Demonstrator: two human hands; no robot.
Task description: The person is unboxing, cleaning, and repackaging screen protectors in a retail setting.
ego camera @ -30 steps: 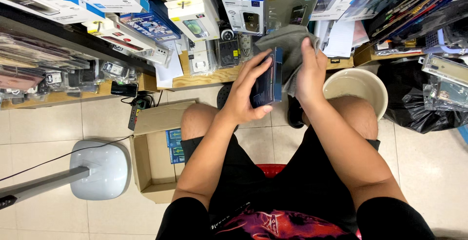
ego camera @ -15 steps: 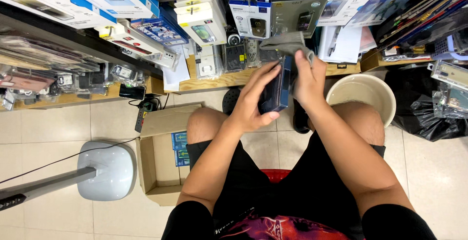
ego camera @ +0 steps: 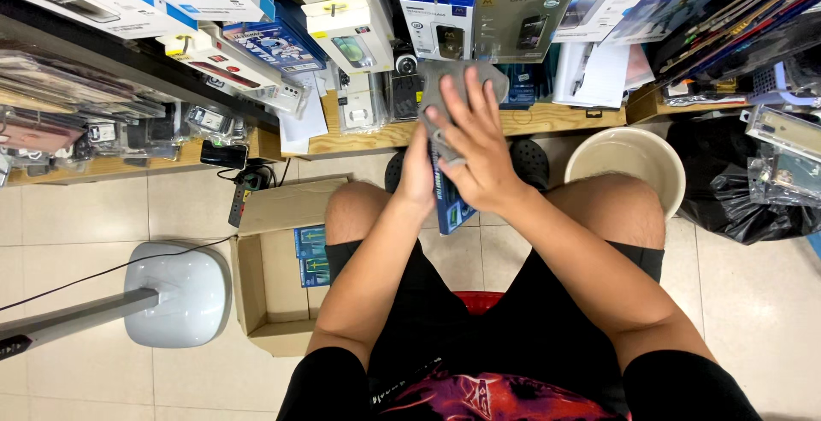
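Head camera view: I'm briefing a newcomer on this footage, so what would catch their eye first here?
First, the two hands at the centre: the left hand grips a dark blue flat box upright above the knees, while the right hand presses a grey cloth against it. Behind them, shelves crammed with packaged phone accessories fill the top. On the tiled floor, an open cardboard box and a white fan base lie to the left, a cream bucket to the right.

Grey cloth [ego camera: 457, 87], dark blue box [ego camera: 451, 203], cream bucket [ego camera: 654, 157], brown carton [ego camera: 256, 288], black shorts [ego camera: 513, 335].
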